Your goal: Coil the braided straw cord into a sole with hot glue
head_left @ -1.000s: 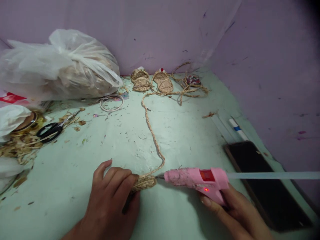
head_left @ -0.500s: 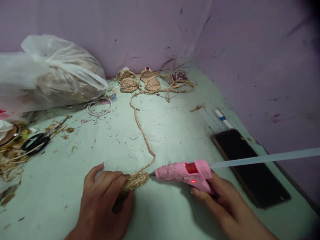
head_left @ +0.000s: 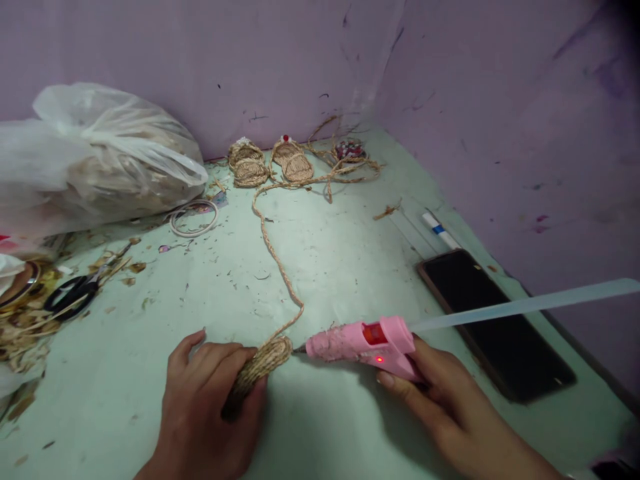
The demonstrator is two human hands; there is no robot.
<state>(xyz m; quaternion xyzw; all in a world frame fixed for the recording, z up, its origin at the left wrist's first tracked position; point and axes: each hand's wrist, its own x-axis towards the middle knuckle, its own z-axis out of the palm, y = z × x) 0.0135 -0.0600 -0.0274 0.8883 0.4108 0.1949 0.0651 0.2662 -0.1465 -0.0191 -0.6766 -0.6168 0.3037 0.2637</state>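
Observation:
My left hand (head_left: 213,400) is closed on a coiled braided-rope piece (head_left: 265,365) low in the middle. From that piece a thin braided cord (head_left: 276,257) runs up the table toward a loose tangle at the back. My right hand (head_left: 445,400) is wrapped round the handle of a pink glue gun (head_left: 357,343) with a red light lit. The gun's nozzle points left, at or very near the rounded end of the rope piece. A long translucent glue stick (head_left: 525,307) sticks out of its back, over the phone.
Two small woven slippers (head_left: 249,167) stand by the back wall. A full plastic bag (head_left: 125,153), a white ring (head_left: 194,219) and black scissors (head_left: 75,297) among scraps are at the left. On the right lie a black phone (head_left: 495,327) and a white marker (head_left: 441,231).
The whole view has shifted slightly. Both hands keep their holds, and the rope piece is tilted a little more upward, with the nozzle still by its end.

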